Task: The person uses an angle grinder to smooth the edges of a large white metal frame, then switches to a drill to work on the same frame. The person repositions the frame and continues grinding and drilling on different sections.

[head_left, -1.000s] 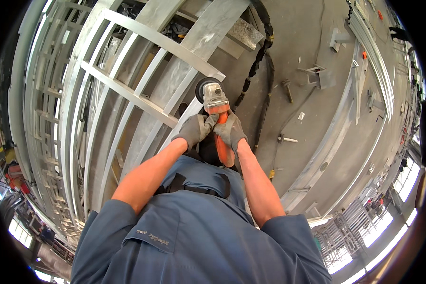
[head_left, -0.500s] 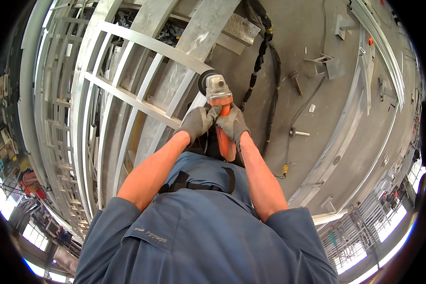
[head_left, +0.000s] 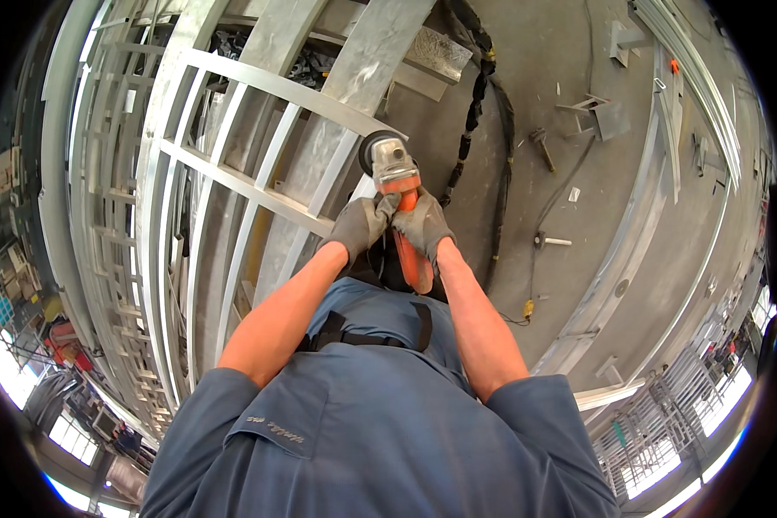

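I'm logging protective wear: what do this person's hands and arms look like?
The left hand and right hand wear grey gloves ending around the wrists. The forearms are bare; short blue-grey sleeves stop near the elbows.

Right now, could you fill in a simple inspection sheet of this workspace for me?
Surface: grey floor with pieces scattered over it.
Things in use: orange-and-silver angle grinder, its head near one end of a metal frame; contact can't be told.
Clutter: white-handled hammer and metal offcut on the floor.
Hands: left hand and right hand, both gloved, closed around the grinder.
Cables: thick black wrapped line; yellow connector.
Surroundings: long metal beams leftward; bright windows lower right.
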`<action>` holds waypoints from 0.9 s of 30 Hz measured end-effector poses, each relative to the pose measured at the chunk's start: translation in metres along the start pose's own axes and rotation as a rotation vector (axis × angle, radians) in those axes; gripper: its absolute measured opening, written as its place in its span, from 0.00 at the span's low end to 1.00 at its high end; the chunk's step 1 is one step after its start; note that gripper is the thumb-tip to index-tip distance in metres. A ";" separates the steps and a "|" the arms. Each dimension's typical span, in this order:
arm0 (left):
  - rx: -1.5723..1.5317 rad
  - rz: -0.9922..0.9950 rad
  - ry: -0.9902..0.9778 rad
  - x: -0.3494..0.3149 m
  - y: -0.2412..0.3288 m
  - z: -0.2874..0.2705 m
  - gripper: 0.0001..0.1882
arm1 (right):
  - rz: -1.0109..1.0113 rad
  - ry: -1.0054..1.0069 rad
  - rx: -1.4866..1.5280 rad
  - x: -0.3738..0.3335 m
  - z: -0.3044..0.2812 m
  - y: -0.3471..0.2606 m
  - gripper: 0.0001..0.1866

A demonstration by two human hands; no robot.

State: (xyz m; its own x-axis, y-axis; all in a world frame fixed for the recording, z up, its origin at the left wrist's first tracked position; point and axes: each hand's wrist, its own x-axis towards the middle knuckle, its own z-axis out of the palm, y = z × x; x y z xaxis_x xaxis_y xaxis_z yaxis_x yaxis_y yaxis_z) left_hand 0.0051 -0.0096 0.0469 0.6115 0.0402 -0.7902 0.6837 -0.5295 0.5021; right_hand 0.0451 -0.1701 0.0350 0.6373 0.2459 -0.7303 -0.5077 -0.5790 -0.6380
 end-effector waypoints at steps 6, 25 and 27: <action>0.009 0.023 0.046 -0.006 -0.015 0.005 0.44 | -0.033 -0.041 -0.056 -0.002 0.006 0.002 0.33; 0.026 0.010 0.049 0.001 -0.015 -0.002 0.47 | 0.033 -0.088 0.040 -0.007 0.003 -0.019 0.27; 0.096 0.018 0.001 0.004 -0.013 -0.008 0.47 | 0.043 -0.088 0.121 -0.009 0.000 -0.025 0.27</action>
State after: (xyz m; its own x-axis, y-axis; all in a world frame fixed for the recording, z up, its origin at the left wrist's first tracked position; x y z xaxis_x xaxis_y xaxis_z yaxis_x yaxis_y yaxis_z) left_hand 0.0018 0.0045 0.0404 0.6238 0.0310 -0.7810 0.6313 -0.6091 0.4801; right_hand 0.0524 -0.1579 0.0579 0.5627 0.2935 -0.7728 -0.6028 -0.4941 -0.6265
